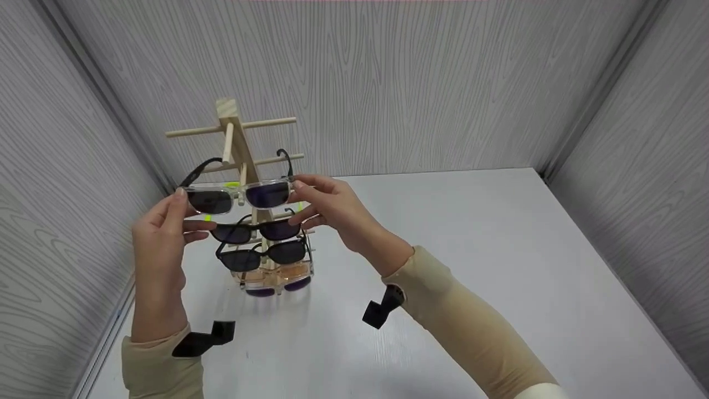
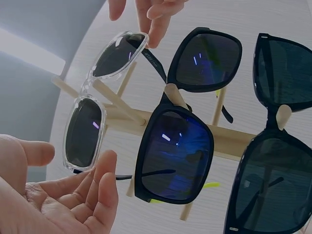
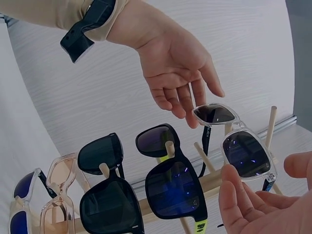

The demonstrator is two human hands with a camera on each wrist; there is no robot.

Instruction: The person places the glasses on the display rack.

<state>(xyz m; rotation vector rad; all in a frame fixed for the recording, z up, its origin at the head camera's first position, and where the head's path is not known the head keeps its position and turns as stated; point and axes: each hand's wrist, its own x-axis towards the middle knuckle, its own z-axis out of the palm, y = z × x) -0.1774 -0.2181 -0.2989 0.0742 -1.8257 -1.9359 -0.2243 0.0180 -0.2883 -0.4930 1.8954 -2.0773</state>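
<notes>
Clear-framed sunglasses (image 1: 267,195) with dark lenses and black temples sit at a peg of a wooden display stand (image 1: 226,108), their bridge by the peg. My left hand (image 2: 63,195) is at one end of the frame, thumb apart from the fingers, which lie close to the lower edge. At the other end, my right hand (image 3: 263,204) has its thumb spread away from its fingers. Neither hand pinches the frame in the wrist views; whether fingertips touch it, I cannot tell. Directly below are black sunglasses (image 3: 170,187) with yellow-green on the temples.
Lower on the stand hang other black sunglasses (image 1: 288,252), a peach-tinted pair (image 1: 293,270) and a pair with purple-blue lenses (image 1: 298,284). Bare pegs (image 1: 270,122) stick out at the top. A white table (image 1: 471,266) lies beneath, with grey wood-grain panels (image 1: 388,83) around it.
</notes>
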